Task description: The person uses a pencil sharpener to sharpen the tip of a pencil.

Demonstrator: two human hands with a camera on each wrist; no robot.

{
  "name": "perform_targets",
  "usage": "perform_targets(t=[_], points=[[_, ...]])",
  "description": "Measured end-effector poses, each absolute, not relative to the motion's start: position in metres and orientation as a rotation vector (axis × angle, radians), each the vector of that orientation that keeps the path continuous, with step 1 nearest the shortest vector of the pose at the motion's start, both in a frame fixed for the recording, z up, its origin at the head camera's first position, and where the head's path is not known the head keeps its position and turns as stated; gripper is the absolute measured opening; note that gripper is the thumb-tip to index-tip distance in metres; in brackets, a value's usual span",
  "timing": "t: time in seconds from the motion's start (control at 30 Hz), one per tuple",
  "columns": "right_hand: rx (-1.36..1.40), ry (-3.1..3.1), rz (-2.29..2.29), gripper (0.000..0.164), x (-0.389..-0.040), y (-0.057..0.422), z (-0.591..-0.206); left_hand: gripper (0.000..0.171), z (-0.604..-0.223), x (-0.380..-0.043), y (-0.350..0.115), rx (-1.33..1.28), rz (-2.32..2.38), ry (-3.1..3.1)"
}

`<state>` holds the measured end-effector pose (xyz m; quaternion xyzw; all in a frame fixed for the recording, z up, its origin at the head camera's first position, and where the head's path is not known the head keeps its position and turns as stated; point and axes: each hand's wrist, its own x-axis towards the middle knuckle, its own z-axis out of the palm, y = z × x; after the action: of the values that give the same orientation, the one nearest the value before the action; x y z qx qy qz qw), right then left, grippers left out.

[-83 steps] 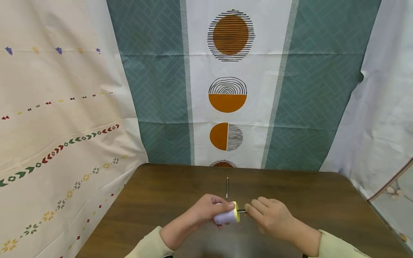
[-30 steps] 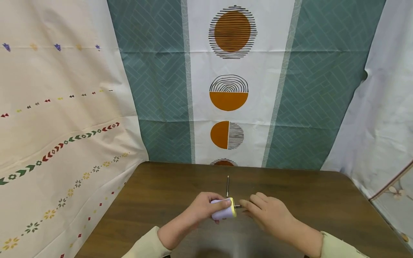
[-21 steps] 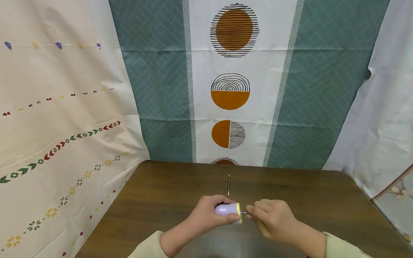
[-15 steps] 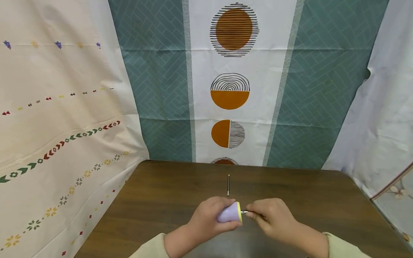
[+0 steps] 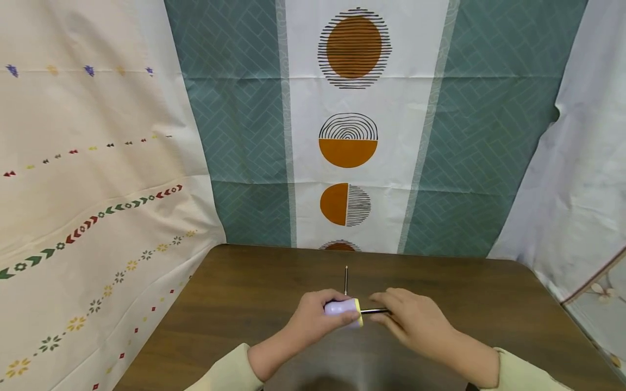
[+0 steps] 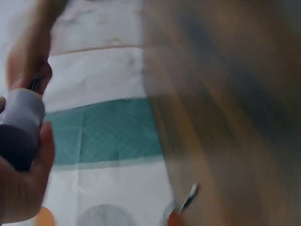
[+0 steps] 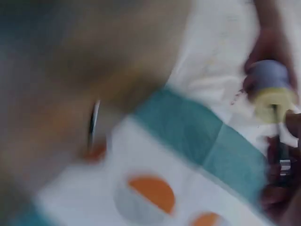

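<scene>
My left hand (image 5: 313,316) grips a lavender pencil sharpener (image 5: 338,307) with a yellow end, its thumb along the near side. A dark pencil (image 5: 374,311) sticks out of that yellow end towards my right hand (image 5: 418,317). The right index finger and thumb lie either side of the pencil's outer part, looser than a tight pinch. Seen from the right wrist, the pencil (image 7: 284,160) enters a hole in the yellow face (image 7: 268,100), and its silver band is by the curled fingers. The left wrist view shows the sharpener (image 6: 23,108) blurred.
A second dark pencil (image 5: 346,279) lies on the brown wooden table (image 5: 244,282), just beyond the left hand. A patterned curtain (image 5: 349,163) hangs at the table's far edge, with pale cloths (image 5: 98,217) at both sides.
More of the pencil now shows between the sharpener and the right hand. The right fingers have loosened from a pinch at its end. Both hands have risen slightly in the head view.
</scene>
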<state>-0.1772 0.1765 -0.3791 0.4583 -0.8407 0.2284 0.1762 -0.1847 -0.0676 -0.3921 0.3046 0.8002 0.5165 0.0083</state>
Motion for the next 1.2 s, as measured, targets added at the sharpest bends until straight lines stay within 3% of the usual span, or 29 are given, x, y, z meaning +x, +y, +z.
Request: perform_targets(t=[0.07,0.13,0.23,0.43,0.53,0.7,0.8,0.9,1.0,1.1,1.2], points=[[1.220,-1.964,0.242,0.040,-0.179,0.172,-0.380,0.038,-0.385,-0.185,-0.066,0.566,1.743,2.223],[1.204,-1.690,0.097,0.039,-0.182,0.169,-0.379,0.041,-0.380,-0.184,-0.065,0.403,1.744,2.047],[1.224,-1.541,0.095,0.038,-0.183,0.166,-0.378,0.040,-0.375,-0.179,-0.064,0.406,1.713,1.996],[1.201,-1.749,0.332,0.042,-0.176,0.165,-0.380,0.032,-0.377,-0.170,-0.062,0.663,1.744,2.323],[1.181,-1.898,0.477,0.040,-0.173,0.164,-0.382,0.035,-0.390,-0.167,-0.062,0.989,1.717,2.563],[1.140,-2.325,0.834,0.020,-0.168,0.168,-0.386,0.050,-0.411,-0.176,-0.063,1.932,1.259,3.144],[1.106,-2.679,1.368,0.028,-0.170,0.172,-0.386,0.059,-0.414,-0.186,-0.065,2.396,0.866,3.258],[0.938,-2.888,1.948,0.044,-0.173,0.175,-0.387,0.064,-0.416,-0.191,-0.068,2.578,0.618,3.212],[0.953,-2.899,1.928,0.047,-0.176,0.176,-0.390,0.057,-0.415,-0.189,-0.071,2.228,0.766,3.144],[1.242,-2.646,1.172,0.042,-0.175,0.175,-0.397,0.042,-0.407,-0.186,-0.072,1.399,1.273,2.835],[1.233,-2.128,0.389,0.034,-0.179,0.173,-0.402,0.035,-0.393,-0.186,-0.071,0.671,1.628,2.369]])
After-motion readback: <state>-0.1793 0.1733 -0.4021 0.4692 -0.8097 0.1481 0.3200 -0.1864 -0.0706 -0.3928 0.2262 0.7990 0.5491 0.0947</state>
